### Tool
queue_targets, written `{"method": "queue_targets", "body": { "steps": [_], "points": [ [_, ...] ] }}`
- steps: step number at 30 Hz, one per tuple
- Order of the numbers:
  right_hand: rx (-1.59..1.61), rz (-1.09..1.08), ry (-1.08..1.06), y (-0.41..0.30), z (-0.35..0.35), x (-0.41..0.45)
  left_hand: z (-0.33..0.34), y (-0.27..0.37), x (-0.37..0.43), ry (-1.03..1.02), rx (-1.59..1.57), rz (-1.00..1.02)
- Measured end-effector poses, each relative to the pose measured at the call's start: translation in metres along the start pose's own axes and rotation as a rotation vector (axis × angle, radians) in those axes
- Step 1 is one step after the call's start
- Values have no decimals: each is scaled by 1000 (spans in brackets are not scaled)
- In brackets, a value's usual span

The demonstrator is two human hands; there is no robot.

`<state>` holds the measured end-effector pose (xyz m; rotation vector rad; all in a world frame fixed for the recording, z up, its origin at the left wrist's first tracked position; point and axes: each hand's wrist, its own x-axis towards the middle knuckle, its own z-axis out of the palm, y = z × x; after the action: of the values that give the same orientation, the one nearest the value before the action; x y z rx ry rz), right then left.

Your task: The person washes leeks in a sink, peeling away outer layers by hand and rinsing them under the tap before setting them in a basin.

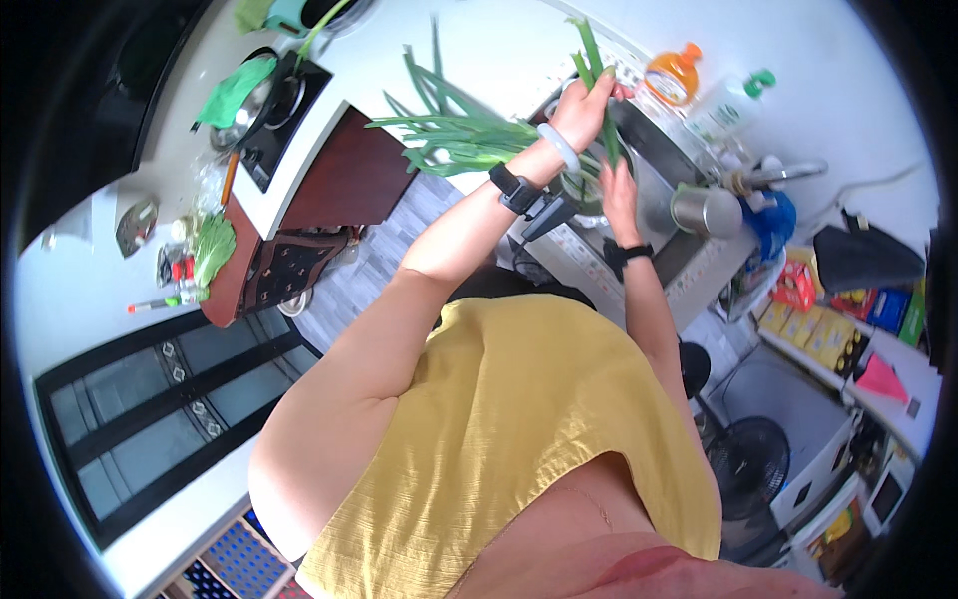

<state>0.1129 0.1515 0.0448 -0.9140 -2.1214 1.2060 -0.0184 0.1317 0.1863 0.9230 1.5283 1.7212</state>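
Observation:
Over the kitchen sink (655, 142), my left hand (584, 112) is closed around green scallion stalks (591, 45), whose tops stick out above the fist. My right hand (619, 196) is lower down at the same stalks, its fingers against them; how firmly they grip is hard to tell. Beneath both hands a metal basin (636, 168) sits in the sink, with more greens inside, partly hidden by my left wrist. A bunch of long scallion leaves (479, 138) hangs over the counter edge, left of my left forearm.
An orange soap bottle (671, 75) and a clear bottle with green cap (722, 108) stand behind the sink. A metal cup (707, 212) is near the faucet (778, 176). On the left are a stove with a pan (251, 112) and a green cloth (236, 93).

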Motion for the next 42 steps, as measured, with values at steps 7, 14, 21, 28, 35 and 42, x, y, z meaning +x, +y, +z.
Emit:
{"method": "queue_targets", "body": {
  "steps": [7,14,21,28,35,42],
  "points": [
    [-392,112,-67,45,-16,-23,-39,45,13,227,27,122],
    [85,-102,124,-75,-9,27,20,11,-18,40,-101,21],
    [-85,65,-66,-14,-2,8,-27,76,21,115,-275,149],
    [-150,222,-95,40,-20,-39,-164,132,56,382,80,229],
    [-106,459,-44,32,-35,-40,-294,145,169,660,974,188],
    [-318,609,-83,36,-48,-100,-422,16,262,462,1614,-70]
  ]
}}
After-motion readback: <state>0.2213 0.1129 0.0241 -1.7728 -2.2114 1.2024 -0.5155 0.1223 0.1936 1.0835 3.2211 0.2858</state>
